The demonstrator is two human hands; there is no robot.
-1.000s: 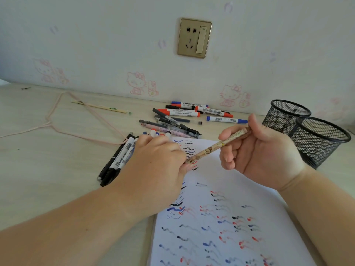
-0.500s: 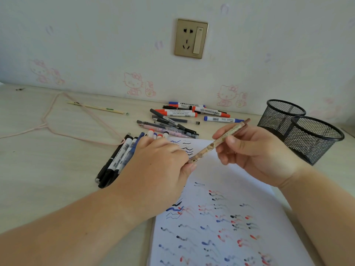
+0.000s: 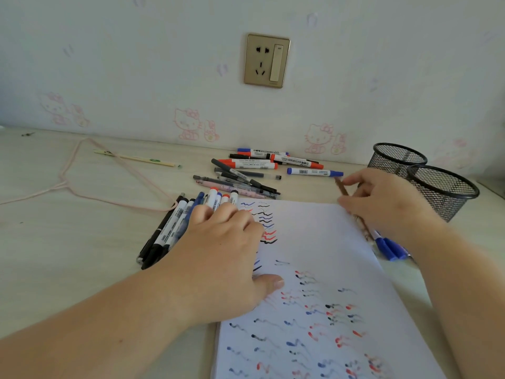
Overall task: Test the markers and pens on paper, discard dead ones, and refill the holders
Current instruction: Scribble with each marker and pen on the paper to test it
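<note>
Pale wood-grain desk (image 3: 82,242) runs back to a wall papered with faint pink cartoon cats. Nearest lies the paper (image 3: 314,255), crowded with red, blue and black squiggles, so by the look of it many pens have been tried. The left hand (image 3: 221,258) lies on the sheet's left edge, fingers loosely bent and holding nothing, thumb flat on the page. Just beyond its fingertips a row of markers (image 3: 175,222) lies side by side. To the right, the right hand (image 3: 388,203) pinches a patterned brown pen (image 3: 341,188) off the sheet's right edge; under its wrist lie blue markers (image 3: 390,248). Beyond that hand stand two black mesh holders (image 3: 442,192), touching each other; nothing shows above their rims, so refilling seems still ahead. Farther back from the left hand sits a loose pile of pens and markers (image 3: 254,170), perhaps still untested. Print on the barrels is too small to read. On the wall hangs a gold socket plate (image 3: 266,60).
</note>
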